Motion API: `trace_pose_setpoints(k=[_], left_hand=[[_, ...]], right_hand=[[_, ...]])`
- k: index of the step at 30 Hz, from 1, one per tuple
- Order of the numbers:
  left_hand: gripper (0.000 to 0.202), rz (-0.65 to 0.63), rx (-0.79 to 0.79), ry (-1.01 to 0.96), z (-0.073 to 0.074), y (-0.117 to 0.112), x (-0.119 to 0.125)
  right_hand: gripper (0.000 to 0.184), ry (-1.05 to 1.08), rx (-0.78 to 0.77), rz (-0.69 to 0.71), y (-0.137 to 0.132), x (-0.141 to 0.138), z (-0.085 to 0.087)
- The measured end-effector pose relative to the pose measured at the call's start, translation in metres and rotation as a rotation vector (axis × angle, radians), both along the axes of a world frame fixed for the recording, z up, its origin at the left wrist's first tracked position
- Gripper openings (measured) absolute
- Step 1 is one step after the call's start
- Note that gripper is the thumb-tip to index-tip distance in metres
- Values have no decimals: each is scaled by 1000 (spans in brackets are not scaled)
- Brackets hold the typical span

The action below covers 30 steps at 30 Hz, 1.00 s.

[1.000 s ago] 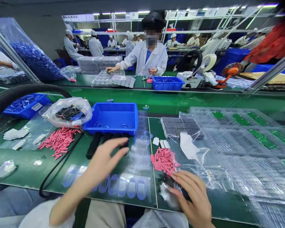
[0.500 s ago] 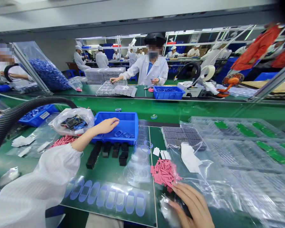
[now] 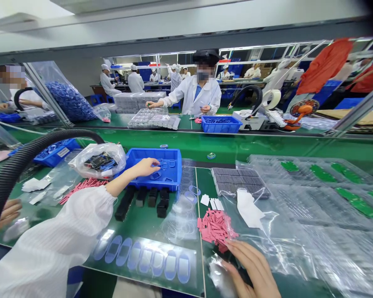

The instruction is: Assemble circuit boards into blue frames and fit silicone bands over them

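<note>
My left hand (image 3: 145,167) reaches across the green bench into a blue plastic bin (image 3: 174,180), fingers curled over small blue ring-shaped parts (image 3: 164,166) on its floor; whether it grips one is hidden. My right hand (image 3: 251,269) rests at the near edge, fingers bent around a small dark object wrapped in clear film (image 3: 219,269). Just above it lies a pile of pink strips (image 3: 215,226). Black blocks (image 3: 149,200) sit in front of the bin. A clear strip of blue oval parts (image 3: 149,260) lies along the near edge.
A clear bag of dark parts (image 3: 98,161) and more pink strips (image 3: 81,188) lie left of the bin. A black ribbed hose (image 3: 15,165) arcs at far left, beside another person's hand (image 3: 8,211). Clear blister trays (image 3: 313,194) cover the right side. A person in a white coat (image 3: 199,93) works across the conveyor.
My left hand went from the near bench forward into the blue bin, then a little deeper. The view tilted upward. My right hand stayed on the wrapped object.
</note>
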State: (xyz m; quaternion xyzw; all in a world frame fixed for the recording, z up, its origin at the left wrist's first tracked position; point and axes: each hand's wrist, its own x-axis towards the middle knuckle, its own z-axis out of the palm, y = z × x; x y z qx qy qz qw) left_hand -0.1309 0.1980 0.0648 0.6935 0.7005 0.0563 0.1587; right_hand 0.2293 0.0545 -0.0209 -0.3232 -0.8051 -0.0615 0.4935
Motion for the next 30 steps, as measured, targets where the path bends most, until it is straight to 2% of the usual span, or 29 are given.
trace_pose_setpoints(k=[5,9,15,19,23,26,30], left_hand=[[31,13,19,121,-12,12,5],[30,-45,46,173,-19,23,14],[29,-74,127,207,-27,26,13],[29,-134,179,193,-27,25,4],[33,-270,170,183,-21,27,-2],[32,-352,119,199,-20,31,0],[29,-374,90,222,-23,36,7]], right_hand=[[18,12,-19,5,-2,0,-3],[18,36,-43,-10,-3,-2,-2],[17,73,-57,-5,-4,-4,2],[19,91,-79,4,-5,-3,0],[18,110,-84,3,-5,-3,0],[17,111,-86,0,-5,-5,2],[17,111,-82,0,-5,-6,4]])
